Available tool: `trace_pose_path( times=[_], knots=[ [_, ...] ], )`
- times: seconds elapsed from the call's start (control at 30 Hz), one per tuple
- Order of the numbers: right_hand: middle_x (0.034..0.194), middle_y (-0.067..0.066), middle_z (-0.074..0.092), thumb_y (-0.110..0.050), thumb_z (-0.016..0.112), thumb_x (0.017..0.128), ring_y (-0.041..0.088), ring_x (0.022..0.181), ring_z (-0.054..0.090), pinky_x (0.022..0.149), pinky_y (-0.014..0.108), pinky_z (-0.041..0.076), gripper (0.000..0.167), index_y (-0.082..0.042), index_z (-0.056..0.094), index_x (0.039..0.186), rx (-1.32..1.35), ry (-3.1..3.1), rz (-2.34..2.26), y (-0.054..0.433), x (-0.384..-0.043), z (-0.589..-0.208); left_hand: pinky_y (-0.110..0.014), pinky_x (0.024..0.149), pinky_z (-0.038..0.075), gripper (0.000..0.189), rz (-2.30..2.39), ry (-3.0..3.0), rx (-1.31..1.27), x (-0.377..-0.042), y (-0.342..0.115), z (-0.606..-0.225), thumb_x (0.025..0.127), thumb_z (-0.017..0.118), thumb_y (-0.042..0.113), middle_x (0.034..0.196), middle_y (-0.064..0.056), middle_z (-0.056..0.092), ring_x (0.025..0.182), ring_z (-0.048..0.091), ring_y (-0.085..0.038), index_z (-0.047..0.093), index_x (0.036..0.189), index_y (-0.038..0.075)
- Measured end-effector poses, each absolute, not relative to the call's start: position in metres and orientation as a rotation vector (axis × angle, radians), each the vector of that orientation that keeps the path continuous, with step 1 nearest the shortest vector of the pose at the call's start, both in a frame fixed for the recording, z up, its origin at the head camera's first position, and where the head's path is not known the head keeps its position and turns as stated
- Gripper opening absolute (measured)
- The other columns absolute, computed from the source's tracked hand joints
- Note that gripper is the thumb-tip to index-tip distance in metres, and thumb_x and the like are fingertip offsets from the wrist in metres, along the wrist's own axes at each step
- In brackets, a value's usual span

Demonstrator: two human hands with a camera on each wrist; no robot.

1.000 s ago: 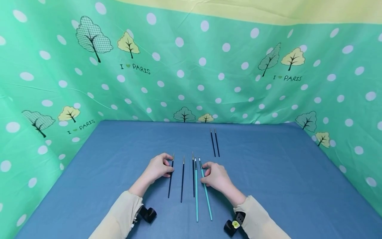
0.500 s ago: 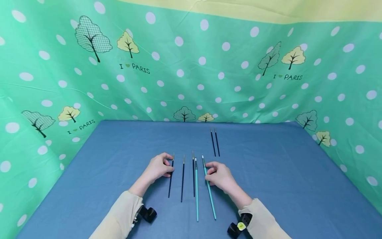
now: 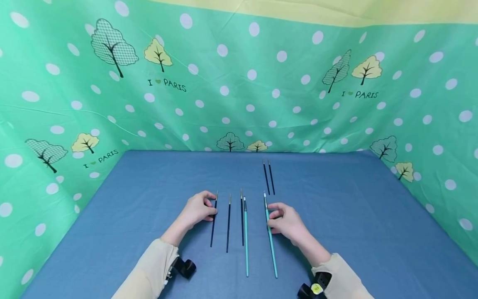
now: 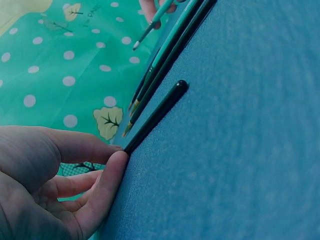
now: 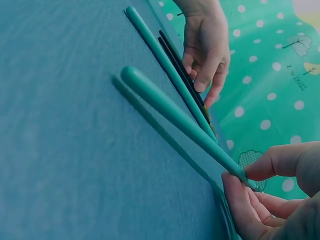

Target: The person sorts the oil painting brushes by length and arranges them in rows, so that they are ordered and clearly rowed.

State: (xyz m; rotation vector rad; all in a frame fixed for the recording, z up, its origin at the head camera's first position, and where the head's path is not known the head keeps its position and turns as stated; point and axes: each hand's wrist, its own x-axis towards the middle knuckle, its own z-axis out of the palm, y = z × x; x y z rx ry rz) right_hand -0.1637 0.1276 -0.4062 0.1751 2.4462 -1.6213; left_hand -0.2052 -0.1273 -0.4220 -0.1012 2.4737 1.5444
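Observation:
In the head view, my left hand (image 3: pixel 199 209) pinches the leftmost dark paintbrush (image 3: pixel 213 232) between thumb and finger, bristles pointing away. To its right lie a second dark paintbrush (image 3: pixel 228 226) and a third (image 3: pixel 242 226), the latter close beside a teal paintbrush (image 3: pixel 246 249). My right hand (image 3: pixel 286 222) pinches another teal paintbrush (image 3: pixel 272 251) near its ferrule, white tip pointing away. The right wrist view shows this held teal paintbrush (image 5: pixel 170 112) with its handle end off the cloth and a shadow below it. Bristles there are hidden by the fingers.
Two more dark paintbrushes (image 3: pixel 269 178) lie side by side farther back on the blue cloth (image 3: pixel 168 174). A green dotted curtain (image 3: pixel 209 83) rises behind the table and along its sides.
My right hand has moved to the right with the teal paintbrush, widening the gap from the other teal one. My left hand stays on its dark paintbrush.

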Motion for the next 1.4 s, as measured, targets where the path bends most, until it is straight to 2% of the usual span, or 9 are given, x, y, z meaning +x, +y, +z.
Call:
trace_pose_path(
  times=[0.87,1.4],
  knots=[
    [0.087,0.012,0.057,0.006,0.064,0.077,0.016,0.068,0.061,0.059,0.031,0.057,0.041,0.001,0.056,0.116,0.212,2.479,-1.583,0.151,-0.157,-0.408,-0.027,0.052,0.056,0.04,1.518,2.482,-0.09,-0.203,-0.127,-0.42,0.077,0.067,-0.002,0.082,-0.01,0.049,0.058,0.057,-0.017,0.055,0.115,0.002],
    [0.083,0.006,0.061,0.001,0.069,0.075,0.013,0.067,0.061,0.056,0.028,0.056,0.041,-0.001,0.059,0.115,0.173,2.62,-1.418,0.148,-0.157,-0.409,-0.028,0.052,0.056,0.04,1.523,2.483,-0.084,-0.203,-0.127,-0.42,0.077,0.066,-0.001,0.081,-0.01,0.049,0.056,0.057,-0.016,0.055,0.115,0.002]
  ],
)
